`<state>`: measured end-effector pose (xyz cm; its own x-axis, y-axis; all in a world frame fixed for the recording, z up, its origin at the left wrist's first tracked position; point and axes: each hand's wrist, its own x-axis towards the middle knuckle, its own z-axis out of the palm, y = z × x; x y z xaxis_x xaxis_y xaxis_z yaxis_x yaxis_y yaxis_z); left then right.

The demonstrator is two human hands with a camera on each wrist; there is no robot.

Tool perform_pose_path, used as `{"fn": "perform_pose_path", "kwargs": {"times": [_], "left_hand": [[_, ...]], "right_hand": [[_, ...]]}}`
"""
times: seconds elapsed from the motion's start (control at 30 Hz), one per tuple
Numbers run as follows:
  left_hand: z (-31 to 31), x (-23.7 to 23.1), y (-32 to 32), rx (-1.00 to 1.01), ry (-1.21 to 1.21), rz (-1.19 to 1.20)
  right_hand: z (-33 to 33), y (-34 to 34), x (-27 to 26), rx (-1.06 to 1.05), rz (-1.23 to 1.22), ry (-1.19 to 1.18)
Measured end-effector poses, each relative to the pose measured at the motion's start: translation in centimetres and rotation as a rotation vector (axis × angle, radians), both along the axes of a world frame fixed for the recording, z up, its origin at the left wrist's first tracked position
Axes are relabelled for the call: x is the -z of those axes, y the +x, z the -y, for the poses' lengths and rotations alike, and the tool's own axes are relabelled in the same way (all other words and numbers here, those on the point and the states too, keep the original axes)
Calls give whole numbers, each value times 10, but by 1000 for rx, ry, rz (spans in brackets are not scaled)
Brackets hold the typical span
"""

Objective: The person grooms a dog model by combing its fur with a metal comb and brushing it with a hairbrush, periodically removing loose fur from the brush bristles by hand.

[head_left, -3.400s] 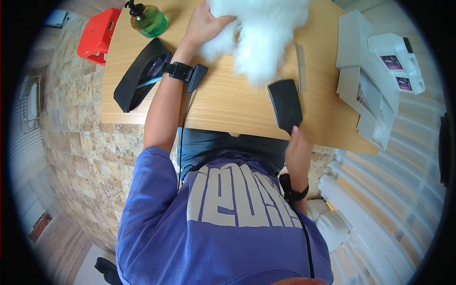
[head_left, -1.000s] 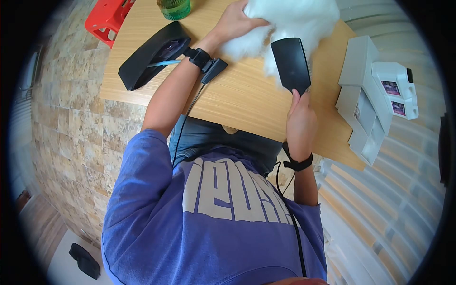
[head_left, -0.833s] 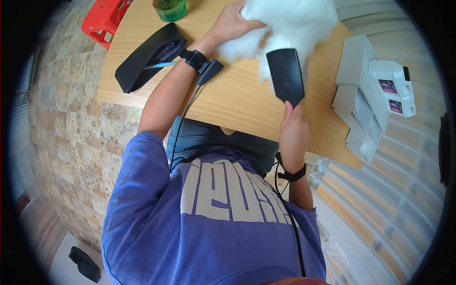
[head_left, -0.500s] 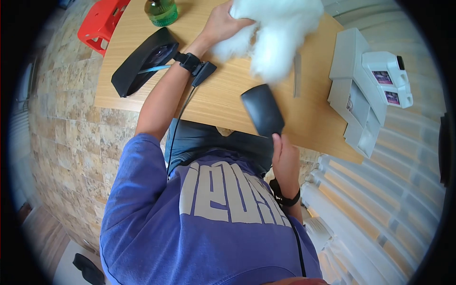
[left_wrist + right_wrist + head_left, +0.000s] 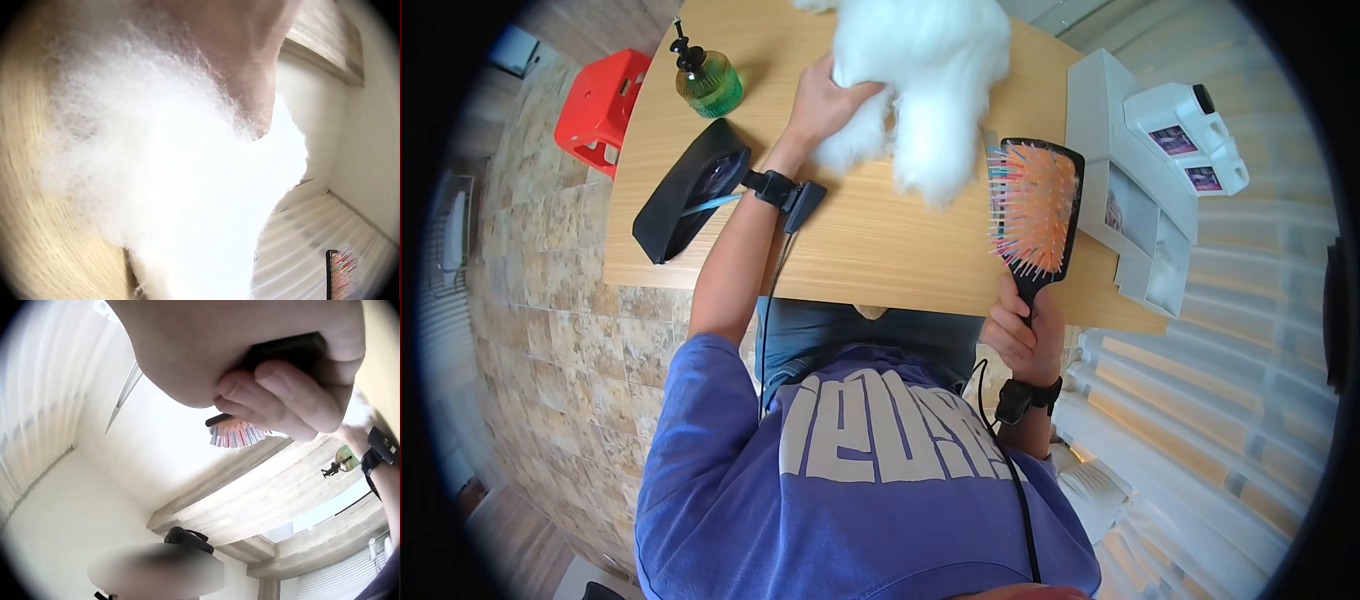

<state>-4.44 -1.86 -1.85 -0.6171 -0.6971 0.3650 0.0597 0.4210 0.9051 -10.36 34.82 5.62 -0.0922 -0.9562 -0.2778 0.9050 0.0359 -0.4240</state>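
A white, long-haired furry dog-like body (image 5: pixel 925 60) stands on the wooden table (image 5: pixel 880 250), with shaggy legs toward the person. My left hand (image 5: pixel 825 105) grips its side near one leg, thumb laid across the front and the other fingers hidden in the fur. In the left wrist view, the fur (image 5: pixel 175 175) fills the middle. My right hand (image 5: pixel 1032 335) holds a black paddle hairbrush (image 5: pixel 1040 205) by its handle. Its orange cushion and multicoloured bristles face up, apart from the fur. In the right wrist view, curled fingers (image 5: pixel 281 394) wrap the handle.
An amber-green pump bottle (image 5: pixel 712 88) and an open black pouch (image 5: pixel 685 190) with a blue stick lie on the left. At right are a white compartment box (image 5: pixel 1090 110) and a white jug (image 5: pixel 1185 135). A red stool (image 5: pixel 600 110) stands beyond the left edge.
The brush has come down through the fur toward the person, off it, then moved right and turned over from black back to bristles up. The left hand stays on the fur.
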Motion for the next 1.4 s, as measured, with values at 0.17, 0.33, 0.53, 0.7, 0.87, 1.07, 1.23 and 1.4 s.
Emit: {"fn": "perform_pose_path", "kwargs": {"times": [0.17,0.33,0.53,0.7,0.87,1.07,1.23,1.4], "left_hand": [[-1,-1,1,0,19,20],[0,1,0,14,34,29],[0,-2,1,17,49,21],[-2,-4,3,42,51,42],[-2,-1,7,31,50,47],[-9,-1,20,51,-69,75],[-24,-9,41,78,-187,95],[-34,-12,54,112,-97,41]], "right_hand": [[-1,-6,11,-37,98,-51],[-2,-10,17,-52,151,-93],[3,-11,17,-13,145,-137],[4,-13,9,108,182,-120],[-3,-18,4,178,109,-56],[-10,-16,7,324,-22,13],[-15,-17,16,364,-92,13],[-15,-20,16,338,-164,57]]}}
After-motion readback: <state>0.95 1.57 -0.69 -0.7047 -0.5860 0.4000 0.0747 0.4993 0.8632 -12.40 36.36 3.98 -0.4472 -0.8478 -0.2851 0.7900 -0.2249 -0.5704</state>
